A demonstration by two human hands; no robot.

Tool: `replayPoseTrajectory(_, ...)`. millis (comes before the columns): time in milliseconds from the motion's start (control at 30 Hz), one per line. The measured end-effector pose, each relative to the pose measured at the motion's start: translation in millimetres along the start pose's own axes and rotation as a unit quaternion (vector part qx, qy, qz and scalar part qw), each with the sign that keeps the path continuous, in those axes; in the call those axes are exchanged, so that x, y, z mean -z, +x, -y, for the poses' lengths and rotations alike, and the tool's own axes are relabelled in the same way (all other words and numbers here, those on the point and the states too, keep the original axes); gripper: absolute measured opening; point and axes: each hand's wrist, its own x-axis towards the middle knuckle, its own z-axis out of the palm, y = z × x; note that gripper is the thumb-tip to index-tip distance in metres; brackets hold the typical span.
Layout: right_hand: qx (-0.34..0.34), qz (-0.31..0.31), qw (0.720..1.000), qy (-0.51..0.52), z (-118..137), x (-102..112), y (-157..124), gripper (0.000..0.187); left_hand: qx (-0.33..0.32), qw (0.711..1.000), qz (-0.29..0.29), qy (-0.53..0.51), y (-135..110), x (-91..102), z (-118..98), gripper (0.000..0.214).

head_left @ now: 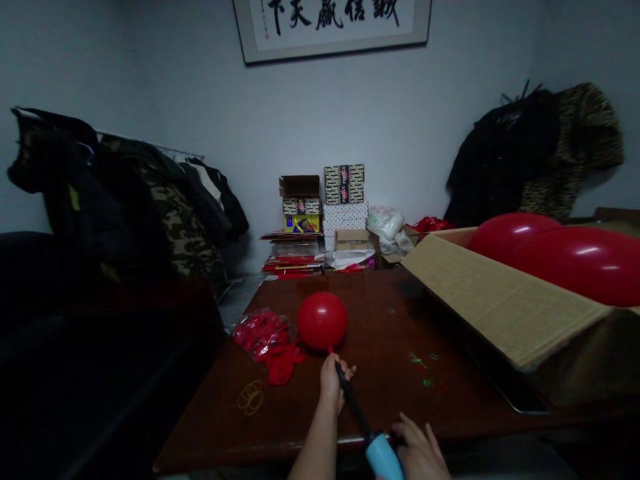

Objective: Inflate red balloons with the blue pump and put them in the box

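A small red balloon (323, 321), partly inflated, sits on the nozzle of a hand pump (367, 430) with a black tube and a light blue handle. My left hand (332, 383) is closed round the balloon's neck and the pump's nozzle. My right hand (420, 450) is at the blue handle near the table's front edge, with its fingers curled by it; the grip itself is partly hidden. A clear bag of red uninflated balloons (261, 331) and several loose red ones (283, 363) lie just left of my left hand.
A dark wooden table (280, 420) carries yellow rubber bands (251, 397) and small coloured bands (423, 370). An open cardboard box (495, 300) with big inflated red balloons (575, 260) fills the right. Stacked boxes (325, 207) stand at the back; coats hang left and right.
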Motion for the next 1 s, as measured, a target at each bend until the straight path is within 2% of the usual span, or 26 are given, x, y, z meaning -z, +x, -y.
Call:
replayPoseTrajectory(100, 0.008, -0.004, 1.000, 0.001, 13, 11, 6, 0.049, -0.008, 1.000, 0.005, 0.006, 0, 1.0, 2, 0.030)
replayPoseTrajectory(300, 0.005, -0.074, 0.997, 0.001, 35, 18, 29, 0.045, -0.008, 1.000, 0.007, 0.015, -1, -1.0, 2, 0.034)
replayPoseTrajectory(467, -0.001, -0.095, 0.995, 0.009, 47, 25, 47, 0.044, 0.004, 1.000, 0.003, 0.013, 2, -2.3, 0, 0.033)
replayPoseTrajectory(600, 0.000, -0.104, 0.994, 0.030, 50, 25, 46, 0.041, 0.011, 1.000, -0.006, -0.003, 4, -1.4, 0, 0.031)
replayPoseTrajectory(767, -0.001, -0.099, 0.995, 0.031, 38, 19, 31, 0.040, 0.028, 0.998, -0.032, -0.034, 4, -4.3, -6, 0.024)
replayPoseTrajectory(900, 0.006, -0.054, 0.998, 0.029, 9, 10, 11, 0.036, 0.065, 0.996, -0.055, -0.040, 6, -10.4, -12, 0.021)
replayPoseTrajectory(967, 0.000, -0.042, 0.999, 0.032, -9, 4, 1, 0.028, 0.071, 0.994, -0.073, -0.037, 7, -14.5, -12, 0.023)
replayPoseTrajectory(1000, -0.007, -0.039, 0.999, 0.037, -17, 2, -4, 0.030, 0.069, 0.994, -0.082, -0.037, 7, -16.7, -11, 0.024)
